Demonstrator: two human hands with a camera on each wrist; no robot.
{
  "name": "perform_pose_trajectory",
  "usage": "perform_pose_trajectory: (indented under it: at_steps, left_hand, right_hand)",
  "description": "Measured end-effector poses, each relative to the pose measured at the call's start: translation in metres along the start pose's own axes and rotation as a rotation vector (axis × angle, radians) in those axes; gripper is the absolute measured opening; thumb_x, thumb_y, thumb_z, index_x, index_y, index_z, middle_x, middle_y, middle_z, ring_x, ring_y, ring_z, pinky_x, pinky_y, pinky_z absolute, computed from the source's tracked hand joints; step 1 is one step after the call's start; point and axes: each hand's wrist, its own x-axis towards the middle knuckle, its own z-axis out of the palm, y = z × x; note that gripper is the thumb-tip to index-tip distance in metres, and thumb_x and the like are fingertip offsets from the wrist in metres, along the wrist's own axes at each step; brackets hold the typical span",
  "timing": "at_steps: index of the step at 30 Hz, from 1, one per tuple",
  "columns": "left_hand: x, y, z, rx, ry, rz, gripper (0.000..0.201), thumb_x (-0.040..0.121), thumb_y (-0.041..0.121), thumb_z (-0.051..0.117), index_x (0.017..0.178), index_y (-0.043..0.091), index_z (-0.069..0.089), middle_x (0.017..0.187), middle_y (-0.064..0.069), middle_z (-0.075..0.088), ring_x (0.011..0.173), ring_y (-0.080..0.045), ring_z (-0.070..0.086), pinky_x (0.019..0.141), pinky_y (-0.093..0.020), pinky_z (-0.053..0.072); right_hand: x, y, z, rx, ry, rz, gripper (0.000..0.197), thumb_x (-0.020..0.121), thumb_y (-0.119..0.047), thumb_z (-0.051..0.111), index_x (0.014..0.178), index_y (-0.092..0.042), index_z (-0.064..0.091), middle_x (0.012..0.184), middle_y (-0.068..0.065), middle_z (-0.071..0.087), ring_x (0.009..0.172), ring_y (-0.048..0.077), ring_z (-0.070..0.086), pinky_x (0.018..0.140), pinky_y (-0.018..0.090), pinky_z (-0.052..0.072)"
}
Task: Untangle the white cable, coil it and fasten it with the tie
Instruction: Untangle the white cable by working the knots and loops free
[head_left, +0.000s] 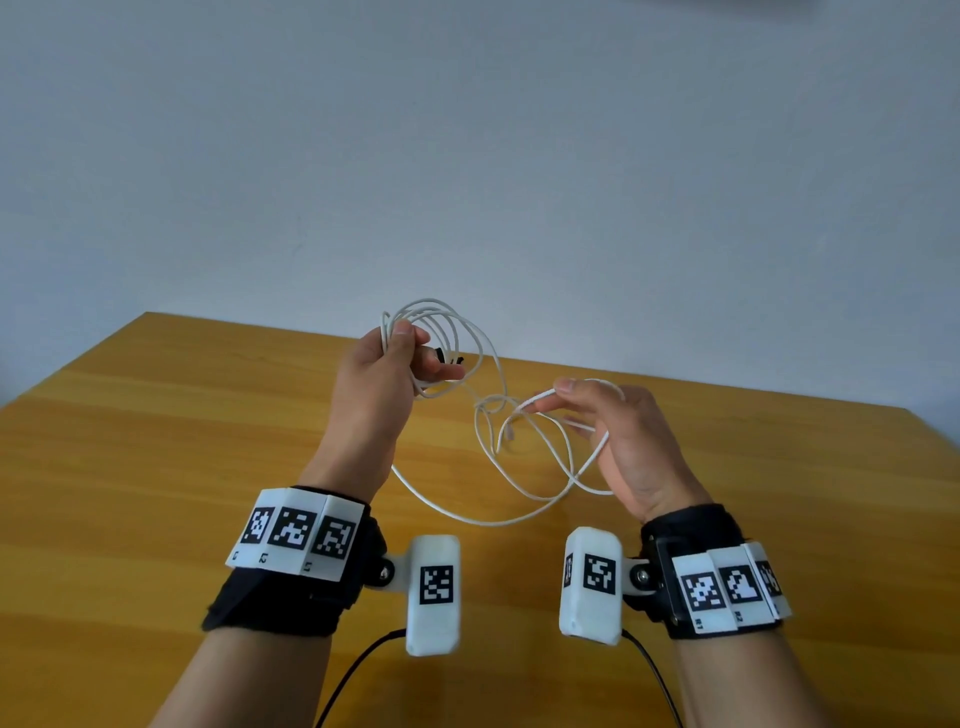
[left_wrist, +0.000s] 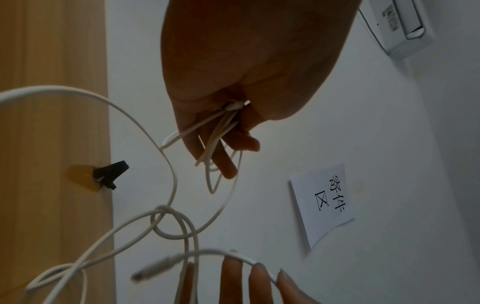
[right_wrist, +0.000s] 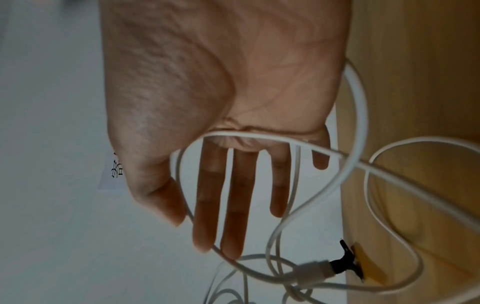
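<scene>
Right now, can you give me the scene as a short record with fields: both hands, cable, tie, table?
left hand: raised above the table, fingers curled round several loops of the cable
right hand: fingers straight and spread, a strand of cable draped over them
cable: white, in the air between the hands, a tangle still in the middle, one plug hanging loose
tie: black, lying on the table, not on the cable
table: wooden, against a pale wall
task state: coil partly formed, not untangled, not fastened
</scene>
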Motion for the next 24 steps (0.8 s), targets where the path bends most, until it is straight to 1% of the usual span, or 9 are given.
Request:
perform_pose_trajectory:
  at_steps: [2, 5, 9, 12, 15, 18, 19, 22, 24]
  left_hand:
    - [-0.001, 0.0, 0.001, 0.008, 0.0, 0.0, 0.031, 0.112, 0.024, 0.037, 0.089, 0.017, 0.058, 0.06, 0.008, 0.062, 0.074, -0.019, 0.077, 0.116, -0.056, 0.038]
    - [-0.002, 0.001, 0.001, 0.011, 0.006, -0.002, 0.031, 0.112, 0.024, 0.037, 0.09, 0.017, 0.058, 0.061, 0.008, 0.062, 0.075, -0.019, 0.077, 0.116, -0.056, 0.038]
    - [0.0, 0.002, -0.002, -0.009, 0.03, -0.002, 0.029, 0.112, 0.026, 0.038, 0.092, 0.016, 0.057, 0.06, 0.009, 0.061, 0.075, -0.019, 0.077, 0.117, -0.056, 0.036]
    - [0.0, 0.002, -0.003, -0.008, 0.058, 0.006, 0.03, 0.112, 0.027, 0.037, 0.092, 0.016, 0.057, 0.056, 0.01, 0.062, 0.078, -0.021, 0.077, 0.116, -0.055, 0.038]
    - [0.001, 0.002, -0.005, -0.016, 0.077, 0.005, 0.032, 0.112, 0.027, 0.037, 0.091, 0.016, 0.058, 0.058, 0.009, 0.06, 0.079, -0.022, 0.077, 0.113, -0.056, 0.042]
    - [0.002, 0.001, -0.005, -0.02, 0.089, 0.007, 0.031, 0.112, 0.027, 0.036, 0.092, 0.016, 0.057, 0.058, 0.01, 0.06, 0.078, -0.021, 0.077, 0.112, -0.056, 0.043]
    - [0.003, 0.001, -0.005, -0.02, 0.09, 0.009, 0.031, 0.112, 0.027, 0.036, 0.092, 0.016, 0.057, 0.057, 0.01, 0.06, 0.078, -0.022, 0.077, 0.112, -0.056, 0.042]
    - [0.002, 0.002, -0.006, -0.029, 0.079, 0.025, 0.032, 0.113, 0.026, 0.035, 0.091, 0.016, 0.057, 0.058, 0.01, 0.06, 0.078, -0.023, 0.077, 0.112, -0.058, 0.041]
    - [0.001, 0.003, -0.005, -0.037, 0.064, 0.037, 0.033, 0.113, 0.026, 0.035, 0.091, 0.016, 0.057, 0.059, 0.009, 0.059, 0.077, -0.022, 0.077, 0.112, -0.057, 0.042]
  right_hand:
    - [0.0, 0.0, 0.001, 0.024, -0.003, 0.006, 0.027, 0.084, -0.037, 0.064, 0.076, -0.021, 0.084, 0.099, 0.008, 0.081, 0.115, 0.026, 0.071, 0.115, 0.06, 0.036]
    - [0.002, 0.001, 0.0, 0.077, 0.039, 0.01, 0.029, 0.086, -0.027, 0.06, 0.065, -0.017, 0.078, 0.098, 0.014, 0.081, 0.112, 0.029, 0.072, 0.114, 0.063, 0.037]
    - [0.005, -0.001, -0.004, 0.243, 0.154, 0.013, 0.033, 0.089, -0.015, 0.054, 0.056, -0.015, 0.049, 0.089, 0.024, 0.077, 0.105, 0.037, 0.074, 0.106, 0.066, 0.046]
    - [0.005, 0.0, -0.009, 0.387, 0.195, 0.035, 0.036, 0.091, -0.012, 0.047, 0.058, -0.016, 0.034, 0.094, 0.032, 0.074, 0.105, 0.042, 0.073, 0.105, 0.065, 0.048]
    - [0.006, -0.001, -0.011, 0.476, 0.178, 0.065, 0.03, 0.09, -0.016, 0.045, 0.061, -0.016, 0.038, 0.105, 0.031, 0.074, 0.106, 0.04, 0.073, 0.106, 0.064, 0.047]
    - [0.006, -0.004, -0.012, 0.526, 0.216, 0.075, 0.045, 0.095, -0.012, 0.041, 0.052, -0.021, 0.05, 0.106, 0.03, 0.075, 0.104, 0.04, 0.074, 0.1, 0.063, 0.052]
    - [0.006, -0.004, -0.012, 0.517, 0.236, 0.075, 0.042, 0.096, -0.011, 0.041, 0.056, -0.02, 0.052, 0.105, 0.03, 0.075, 0.103, 0.04, 0.074, 0.099, 0.062, 0.053]
    - [0.007, -0.003, -0.01, 0.451, 0.281, 0.079, 0.023, 0.097, -0.008, 0.044, 0.075, -0.011, 0.049, 0.099, 0.031, 0.075, 0.101, 0.043, 0.075, 0.098, 0.062, 0.054]
    - [0.008, 0.0, -0.01, 0.361, 0.293, 0.071, 0.029, 0.096, -0.004, 0.046, 0.068, -0.011, 0.051, 0.082, 0.023, 0.076, 0.099, 0.041, 0.075, 0.097, 0.059, 0.056]
